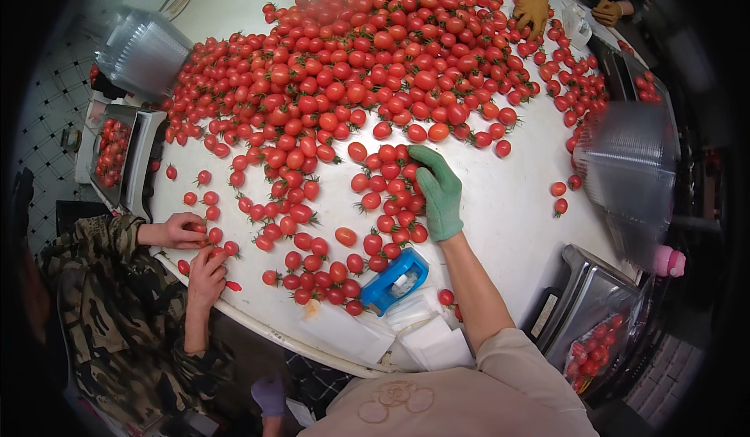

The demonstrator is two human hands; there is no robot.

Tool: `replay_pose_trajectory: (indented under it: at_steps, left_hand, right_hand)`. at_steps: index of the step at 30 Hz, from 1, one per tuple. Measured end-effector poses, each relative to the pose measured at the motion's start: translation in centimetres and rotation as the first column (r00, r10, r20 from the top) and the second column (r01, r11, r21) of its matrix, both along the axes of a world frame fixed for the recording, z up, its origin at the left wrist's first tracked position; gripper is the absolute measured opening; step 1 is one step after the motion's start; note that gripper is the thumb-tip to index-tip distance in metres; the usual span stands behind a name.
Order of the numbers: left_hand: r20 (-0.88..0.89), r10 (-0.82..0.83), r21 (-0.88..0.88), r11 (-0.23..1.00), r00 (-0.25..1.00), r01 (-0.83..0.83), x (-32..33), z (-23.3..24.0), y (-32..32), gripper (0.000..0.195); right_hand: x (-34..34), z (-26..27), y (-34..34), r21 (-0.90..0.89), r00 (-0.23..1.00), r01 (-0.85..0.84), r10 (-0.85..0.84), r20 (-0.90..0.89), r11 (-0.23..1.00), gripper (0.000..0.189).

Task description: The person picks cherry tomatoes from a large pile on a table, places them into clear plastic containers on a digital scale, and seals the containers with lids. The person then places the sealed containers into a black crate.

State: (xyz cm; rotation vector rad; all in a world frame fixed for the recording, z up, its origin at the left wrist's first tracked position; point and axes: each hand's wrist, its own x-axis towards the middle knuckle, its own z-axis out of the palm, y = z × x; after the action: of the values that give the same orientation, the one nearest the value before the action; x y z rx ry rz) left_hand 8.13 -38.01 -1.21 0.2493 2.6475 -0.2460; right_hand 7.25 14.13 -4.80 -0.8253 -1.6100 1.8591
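My right hand (pixel 439 193), in a green knit glove, rests on the white table (pixel 498 202), its fingers and thumb apart and touching the right edge of a group of small red tomatoes (pixel 389 170). It grips nothing visible. Low in the view, what appears to be my left hand (pixel 268 397), in a purple glove, hangs below the table edge beside my beige shirt; its fingers are unclear. A blue tape dispenser (pixel 395 281) stands between the tomatoes and white paper sheets (pixel 433 340). A large heap of tomatoes (pixel 351 56) covers the table's far side.
At left, a person in camouflage sleeves (pixel 105 249) handles tomatoes with bare hands. Another person's tan-gloved hand (pixel 532 9) touches tomatoes at the upper right. Stacked clear plastic containers (pixel 630 161) stand at right, above a scale (pixel 592 296) bearing packed tomatoes. Another scale (pixel 143 161) stands left.
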Motion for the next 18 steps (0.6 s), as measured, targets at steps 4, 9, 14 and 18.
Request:
replay_pose_trajectory:
  at_steps: [4, 9, 14, 18]
  left_hand:
    - [-0.028, 0.234, 0.758, 0.638, 0.972, -0.132, -2.3, 3.8, 10.1, 0.013]
    - [-0.342, -0.315, 0.751, 0.475, 0.885, 0.459, -7.1, 6.6, 23.4, 0.042]
    - [-0.310, -0.272, 0.813, 0.421, 0.911, 0.402, -12.5, 0.9, 34.2, 0.046]
    - [-0.387, -0.367, 0.732, 0.435, 0.846, 0.524, -13.8, -2.1, 39.0, 0.047]
  right_hand:
    - [0.4, -0.9, -0.3, 0.099, 0.999, -0.018, 0.015, 0.034, 0.995, 0.044]
    - [3.2, -0.7, -0.6, 0.352, 0.980, -0.054, -0.019, 0.199, 0.934, 0.067]
    - [6.1, 0.6, -1.7, 0.521, 0.921, -0.218, -0.003, 0.390, 0.825, 0.085]
    - [7.3, 0.9, -2.4, 0.634, 0.870, -0.358, -0.002, 0.493, 0.686, 0.091]
